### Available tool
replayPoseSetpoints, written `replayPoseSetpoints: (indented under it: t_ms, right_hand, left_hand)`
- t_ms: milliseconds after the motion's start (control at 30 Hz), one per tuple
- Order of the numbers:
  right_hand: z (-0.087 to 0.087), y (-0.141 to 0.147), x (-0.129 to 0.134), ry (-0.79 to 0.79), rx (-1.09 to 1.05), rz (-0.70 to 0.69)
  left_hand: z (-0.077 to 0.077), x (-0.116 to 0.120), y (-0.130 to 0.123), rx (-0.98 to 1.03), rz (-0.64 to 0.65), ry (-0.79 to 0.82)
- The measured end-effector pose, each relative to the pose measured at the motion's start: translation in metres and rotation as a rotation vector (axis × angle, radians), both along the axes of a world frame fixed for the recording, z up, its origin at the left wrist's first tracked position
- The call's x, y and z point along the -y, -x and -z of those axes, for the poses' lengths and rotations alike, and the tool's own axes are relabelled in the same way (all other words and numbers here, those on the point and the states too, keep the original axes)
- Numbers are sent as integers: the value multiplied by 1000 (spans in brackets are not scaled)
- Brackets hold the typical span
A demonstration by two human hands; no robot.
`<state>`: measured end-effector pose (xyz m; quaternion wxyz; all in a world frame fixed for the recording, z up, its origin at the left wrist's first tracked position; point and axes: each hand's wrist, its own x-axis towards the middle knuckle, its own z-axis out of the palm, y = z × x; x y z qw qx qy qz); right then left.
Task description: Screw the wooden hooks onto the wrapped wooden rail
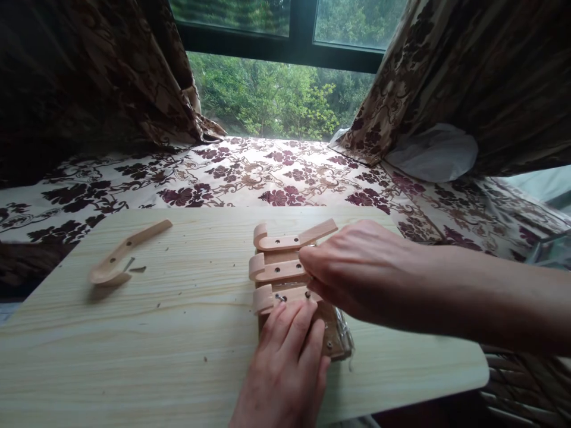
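Note:
Three pale wooden hooks lie side by side across a brown wooden board: the far hook (pixel 285 241), the middle hook (pixel 279 271) and the near hook (pixel 263 299). Dark screw holes show in the far two. Small screws (pixel 307 295) stick up from the near one. My left hand (pixel 285 356) presses its closed-together fingers on the near hook, holding it against the board (pixel 332 339). Closed in a fist, my right hand (pixel 341 267) is over the right ends of the hooks; whatever it grips is hidden. Clear wrapping hangs at the board's right edge.
A loose wooden hook (pixel 134 238) lies on the left of the pale tabletop (pixel 178 356), with screws (pixel 137 269) beside it. Small crumbs dot the surface. Behind the table is a flower-patterned cloth (pixel 285 172) below a window, between curtains (pixel 134 71).

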<state>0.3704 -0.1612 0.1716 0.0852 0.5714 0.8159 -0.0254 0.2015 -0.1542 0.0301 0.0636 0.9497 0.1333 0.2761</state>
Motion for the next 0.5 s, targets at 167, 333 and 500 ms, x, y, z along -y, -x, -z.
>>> replayPoseSetpoints:
  t_ms: [167,333,500]
  right_hand:
    - [-11,-4,4,153,57,174]
    - [-26,2,-1,238,53,-62]
    - [-20,-2,-6,271,65,-107]
  left_hand:
    - [0,0,0,27,-9,-9]
    - [-3,1,0,-2,-6,-14]
    - [2,0,0,17,-6,-17]
